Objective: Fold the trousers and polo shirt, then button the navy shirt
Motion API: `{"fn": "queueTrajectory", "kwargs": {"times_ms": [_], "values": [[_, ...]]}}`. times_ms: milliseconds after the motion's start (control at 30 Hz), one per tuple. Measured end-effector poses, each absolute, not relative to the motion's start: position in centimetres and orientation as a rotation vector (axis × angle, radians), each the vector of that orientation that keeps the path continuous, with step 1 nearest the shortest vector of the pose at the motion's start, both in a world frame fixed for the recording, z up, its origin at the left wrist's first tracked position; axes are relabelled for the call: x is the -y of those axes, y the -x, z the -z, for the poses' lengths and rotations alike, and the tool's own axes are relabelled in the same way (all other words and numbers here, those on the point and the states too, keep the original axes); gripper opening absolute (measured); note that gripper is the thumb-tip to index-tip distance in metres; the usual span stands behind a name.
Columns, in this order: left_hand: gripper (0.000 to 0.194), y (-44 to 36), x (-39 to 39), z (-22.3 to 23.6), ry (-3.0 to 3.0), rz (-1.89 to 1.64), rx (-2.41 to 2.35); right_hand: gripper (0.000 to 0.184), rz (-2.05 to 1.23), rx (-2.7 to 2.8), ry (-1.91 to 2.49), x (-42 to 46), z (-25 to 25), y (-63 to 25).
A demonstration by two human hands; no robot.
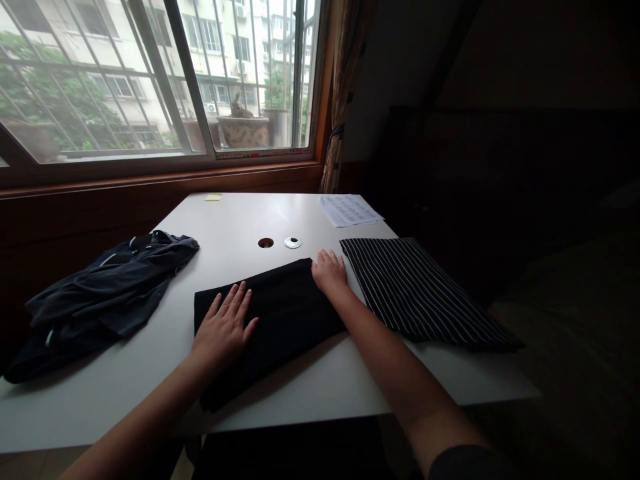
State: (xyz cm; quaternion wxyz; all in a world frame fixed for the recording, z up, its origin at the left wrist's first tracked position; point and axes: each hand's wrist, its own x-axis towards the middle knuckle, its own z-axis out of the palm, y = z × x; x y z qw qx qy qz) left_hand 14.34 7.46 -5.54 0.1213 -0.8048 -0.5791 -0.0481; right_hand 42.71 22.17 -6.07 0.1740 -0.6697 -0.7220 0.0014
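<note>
A folded black garment (285, 313) lies flat on the white table (230, 233) in front of me; its exact kind I cannot tell. On its left part rests my left hand (227, 323), palm down with the fingers stretched out. My right hand (330, 270) lies at the garment's far right corner, fingers extended and partly over the table. To the right is a folded black cloth with white stripes (420, 290), close to my right forearm. A crumpled dark garment (110, 287) with light trim sits at the left, apart from my left hand.
Printed sheets of paper (350, 210) lie at the table's back right, and a yellow note (213, 197) at the back left. A round hole (266, 243) in the tabletop is beside a round silver-coloured cover (293, 243). Behind the table is a barred window (200, 80).
</note>
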Motion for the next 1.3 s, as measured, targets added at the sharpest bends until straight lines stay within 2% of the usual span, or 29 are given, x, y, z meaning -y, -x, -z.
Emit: {"fn": "queueTrajectory", "kwargs": {"times_ms": [267,533,1000,1300], "values": [[0.071,-11.1,-5.1,5.3,2.313,0.159,1.708,0.054,0.122,2.204,1.536,-19.3,2.8,-42.1],[0.065,-9.6,-6.9,5.1,2.314,0.05,1.739,0.071,-0.162,2.75,0.948,-10.9,3.3,-37.9],[0.067,-9.3,-7.2,5.5,2.294,0.021,1.904,0.067,-0.294,2.851,0.818,-7.0,3.7,-39.2],[0.068,-9.4,-7.0,5.4,2.272,-0.034,1.904,0.074,-0.539,2.838,0.713,-5.1,2.6,-41.1]]}}
